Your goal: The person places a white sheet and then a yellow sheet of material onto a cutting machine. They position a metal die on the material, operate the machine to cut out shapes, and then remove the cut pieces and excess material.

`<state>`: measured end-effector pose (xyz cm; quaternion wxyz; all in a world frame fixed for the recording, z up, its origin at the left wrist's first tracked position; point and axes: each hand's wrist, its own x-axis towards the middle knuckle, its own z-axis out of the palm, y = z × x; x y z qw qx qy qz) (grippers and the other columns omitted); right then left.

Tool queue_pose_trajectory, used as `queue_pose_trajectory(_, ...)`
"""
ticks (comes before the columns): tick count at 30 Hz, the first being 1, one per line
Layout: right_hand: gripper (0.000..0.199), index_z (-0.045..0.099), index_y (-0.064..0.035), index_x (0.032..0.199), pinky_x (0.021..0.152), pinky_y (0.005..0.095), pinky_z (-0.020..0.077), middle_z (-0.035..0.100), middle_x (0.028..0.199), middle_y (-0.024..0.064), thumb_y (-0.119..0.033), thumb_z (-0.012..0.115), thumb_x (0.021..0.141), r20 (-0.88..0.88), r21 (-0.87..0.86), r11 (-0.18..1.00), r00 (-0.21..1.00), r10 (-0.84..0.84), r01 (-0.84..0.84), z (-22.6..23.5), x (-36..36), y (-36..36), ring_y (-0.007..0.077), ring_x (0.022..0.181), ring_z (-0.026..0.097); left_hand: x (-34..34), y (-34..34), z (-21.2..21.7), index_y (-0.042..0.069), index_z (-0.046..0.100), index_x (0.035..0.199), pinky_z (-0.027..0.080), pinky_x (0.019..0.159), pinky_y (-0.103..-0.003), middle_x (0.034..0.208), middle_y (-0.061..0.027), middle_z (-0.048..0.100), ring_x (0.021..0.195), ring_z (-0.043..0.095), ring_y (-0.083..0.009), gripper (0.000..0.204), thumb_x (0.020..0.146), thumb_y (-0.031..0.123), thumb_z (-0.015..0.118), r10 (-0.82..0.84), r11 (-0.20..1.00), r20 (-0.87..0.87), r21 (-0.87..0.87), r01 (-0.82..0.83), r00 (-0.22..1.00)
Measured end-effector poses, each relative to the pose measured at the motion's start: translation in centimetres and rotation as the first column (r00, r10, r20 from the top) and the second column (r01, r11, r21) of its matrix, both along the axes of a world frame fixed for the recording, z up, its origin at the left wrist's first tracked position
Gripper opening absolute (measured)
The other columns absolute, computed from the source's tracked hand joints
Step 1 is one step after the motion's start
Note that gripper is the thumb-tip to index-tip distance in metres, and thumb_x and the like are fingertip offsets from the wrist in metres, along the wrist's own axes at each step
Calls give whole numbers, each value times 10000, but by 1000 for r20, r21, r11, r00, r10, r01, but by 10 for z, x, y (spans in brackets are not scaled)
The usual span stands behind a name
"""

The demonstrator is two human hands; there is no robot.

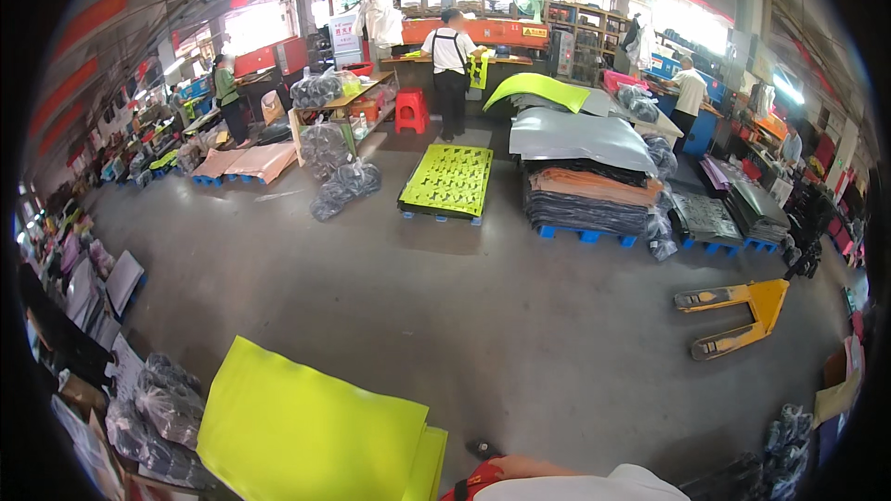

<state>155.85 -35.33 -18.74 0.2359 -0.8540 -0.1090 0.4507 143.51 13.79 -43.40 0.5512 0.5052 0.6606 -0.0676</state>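
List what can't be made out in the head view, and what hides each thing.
Head view throughout:
Left hand: out of sight, perhaps behind the large, bright yellow-green sheets or beyond the lower edge.
Right hand: fingers too indistinct beside the red item to tell any grip.
Those sheets' near ends: cut off by the lower edge.
Long orange machine beam: middle hidden by a worker in white and black.

Btm edge: plain white smooth fabric s/slv point(603, 488)
By slv: R hand point(510, 467), bare
Floor: dark rounded shoe tip point(482, 449), mostly hidden, details unclr
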Motion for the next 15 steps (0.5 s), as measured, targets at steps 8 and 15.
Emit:
queue_pose_trajectory(8,473,505,-72,1308,926,481,467,620,1174,204,-305,546,898,114,-19,1000,993,9,-7,-69,91,-79,396,1088,582,43,-47,148,65,603,1158,476,679,-384,973,-130,651,814,613,-281,464,936,463,512,-56,960,-269,252,126,962)
queue_pose_trajectory(15,463,544,-76,1270,897,477,484,631,1152,207,-319,581,879,204,109,994,978,-51,29,-64,146,-75,394,1052,602,42,-75,221,50,609,1189,503,767,-399,1056,-148,675,906,651,-300,488,943,456,493,-41,936,-428,300,184,903)
